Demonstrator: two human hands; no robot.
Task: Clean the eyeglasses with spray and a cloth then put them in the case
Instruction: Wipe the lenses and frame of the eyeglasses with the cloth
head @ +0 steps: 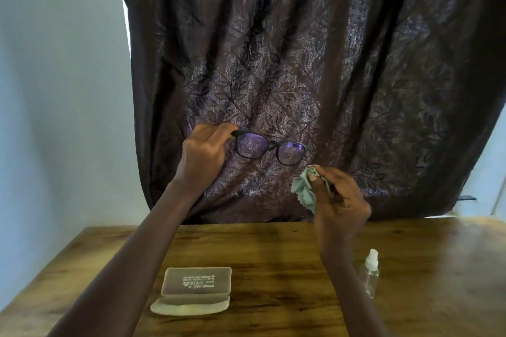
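Black-framed eyeglasses with purple-tinted lenses are held up in the air in front of a dark curtain. My left hand pinches them at their left end. My right hand grips a crumpled pale green cloth just below and right of the right lens, apart from the glasses. On the wooden table lies the open grey case with white print inside its lid. A small clear spray bottle with a white cap stands to the right of my right forearm.
A dark brown leaf-patterned curtain hangs behind the table's far edge. A pale wall stands on the left. The table's left edge runs diagonally at lower left.
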